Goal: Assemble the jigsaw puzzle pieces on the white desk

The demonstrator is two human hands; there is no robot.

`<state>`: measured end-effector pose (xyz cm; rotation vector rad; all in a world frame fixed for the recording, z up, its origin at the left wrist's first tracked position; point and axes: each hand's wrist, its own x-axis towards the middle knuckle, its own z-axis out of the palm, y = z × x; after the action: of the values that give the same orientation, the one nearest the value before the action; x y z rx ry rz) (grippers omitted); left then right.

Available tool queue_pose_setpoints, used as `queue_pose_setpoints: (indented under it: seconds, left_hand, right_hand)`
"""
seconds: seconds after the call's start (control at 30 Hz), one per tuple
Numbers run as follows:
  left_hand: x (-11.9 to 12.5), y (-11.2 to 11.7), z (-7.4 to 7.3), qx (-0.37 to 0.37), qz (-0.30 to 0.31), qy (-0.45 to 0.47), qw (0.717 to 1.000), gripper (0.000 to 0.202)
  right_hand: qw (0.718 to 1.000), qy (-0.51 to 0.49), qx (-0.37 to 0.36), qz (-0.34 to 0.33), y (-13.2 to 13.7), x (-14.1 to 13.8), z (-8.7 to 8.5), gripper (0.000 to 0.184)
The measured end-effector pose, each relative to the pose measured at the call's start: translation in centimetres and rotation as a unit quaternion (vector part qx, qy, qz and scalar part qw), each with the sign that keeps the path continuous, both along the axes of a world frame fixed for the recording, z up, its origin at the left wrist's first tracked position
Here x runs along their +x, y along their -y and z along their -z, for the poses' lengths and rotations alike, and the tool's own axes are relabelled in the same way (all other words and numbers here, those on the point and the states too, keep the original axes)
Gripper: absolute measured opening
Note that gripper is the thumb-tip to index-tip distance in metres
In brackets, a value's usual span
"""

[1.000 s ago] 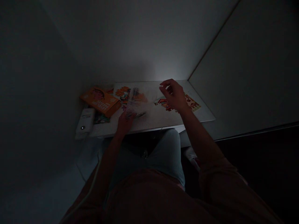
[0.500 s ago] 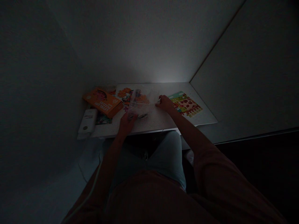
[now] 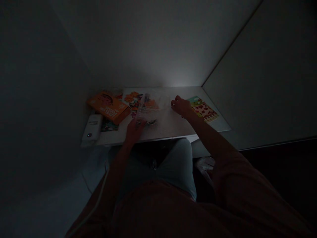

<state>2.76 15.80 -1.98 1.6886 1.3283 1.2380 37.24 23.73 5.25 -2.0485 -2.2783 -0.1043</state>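
Note:
My left hand (image 3: pixel 133 130) is closed on the lower left corner of a clear plastic bag (image 3: pixel 158 114) that lies on the white table. Small dark pieces (image 3: pixel 151 122) show by its fingertips. To the right of the bag, my right hand (image 3: pixel 181 106) is raised a little with its fingers curled together. A pale speck shows at its fingertips, too small to name. Beneath and beyond the right wrist lies a partly assembled jigsaw puzzle (image 3: pixel 203 109) with a cow-spotted pattern and a green top edge. Orange puzzle pieces (image 3: pixel 133 99) lie behind the bag's left side.
An orange puzzle box (image 3: pixel 109 107) lies tilted at the table's left, over a dark picture sheet (image 3: pixel 109 126). A white device (image 3: pixel 92 127) with a cable stands at the left front corner. Walls close in the table (image 3: pixel 163 132) behind and at the right. The light is dim.
My right hand has moved right, away from the bag's right edge, toward the puzzle. My left hand stays at the bag's lower left corner.

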Motion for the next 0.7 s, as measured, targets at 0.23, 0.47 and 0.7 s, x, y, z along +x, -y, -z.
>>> queue_pose_setpoints:
  seconds: [0.23,0.47,0.7]
  left_hand:
    - [0.0,0.0,0.2,0.005,0.002,0.0,1.0,0.04]
    - [0.0,0.0,0.3,-0.001,-0.004,-0.001,1.0,0.042]
    - [0.0,0.1,0.0,0.006,0.001,-0.003,1.0,0.04]
  right_hand:
    - [0.998,-0.031,0.003,0.056,-0.7,3.2,-1.4,0.018]
    - [0.944,-0.269,0.19,-0.007,-1.2,5.5,-6.4,0.025]
    - [0.876,-0.382,0.137,-0.26,2.8,-1.9,-13.1,0.041]
